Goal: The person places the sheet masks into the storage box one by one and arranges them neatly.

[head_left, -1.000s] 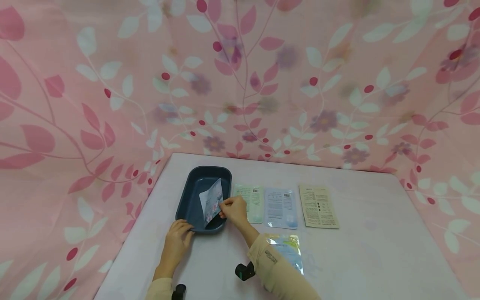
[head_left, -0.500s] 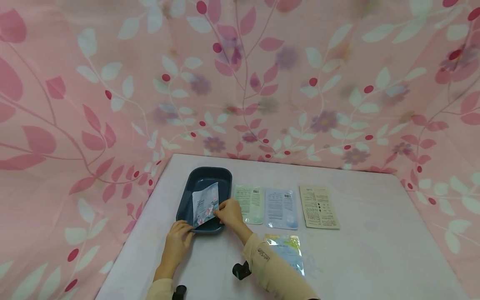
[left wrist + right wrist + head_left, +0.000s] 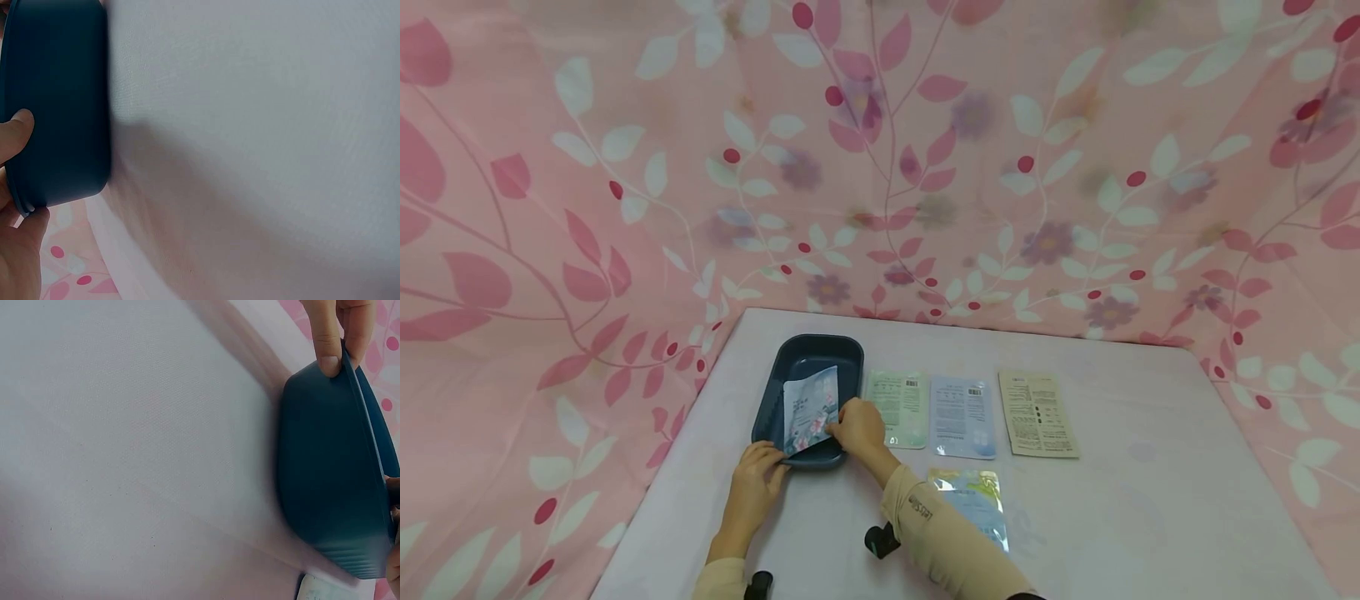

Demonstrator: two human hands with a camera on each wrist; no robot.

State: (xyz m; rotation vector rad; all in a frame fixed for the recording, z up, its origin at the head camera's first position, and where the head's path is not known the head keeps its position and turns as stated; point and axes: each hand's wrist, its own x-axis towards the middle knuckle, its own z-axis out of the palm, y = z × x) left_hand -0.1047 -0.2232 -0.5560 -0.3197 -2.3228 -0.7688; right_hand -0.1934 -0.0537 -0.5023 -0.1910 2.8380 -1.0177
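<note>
A dark blue rectangular tray (image 3: 805,347) stands on the white cloth, slightly left of the table's middle. My left hand (image 3: 749,490) pinches the rim at its near left corner; in the right wrist view, thumb and fingers of that left hand (image 3: 331,337) lie on either side of the tray's edge. Inside the tray a flat packet (image 3: 811,410) with pink flowers on pale blue leans at a tilt. My right hand (image 3: 861,429) reaches over the right wall and pinches the packet's right edge. In the right wrist view the tray's outer side (image 3: 331,462) hides the packet.
Right of the tray lie a green packet (image 3: 899,410), a light blue packet (image 3: 962,417) and a beige packet (image 3: 1038,414) in a row. A shiny blue-and-yellow packet (image 3: 976,502) lies nearer, partly under the right sleeve (image 3: 951,533). A flowered pink curtain (image 3: 880,167) surrounds the table.
My right hand has moved slightly left, and the packet has turned so its printed face shows fully, its lower left corner now near the left hand. The left hand and tray have stayed put.
</note>
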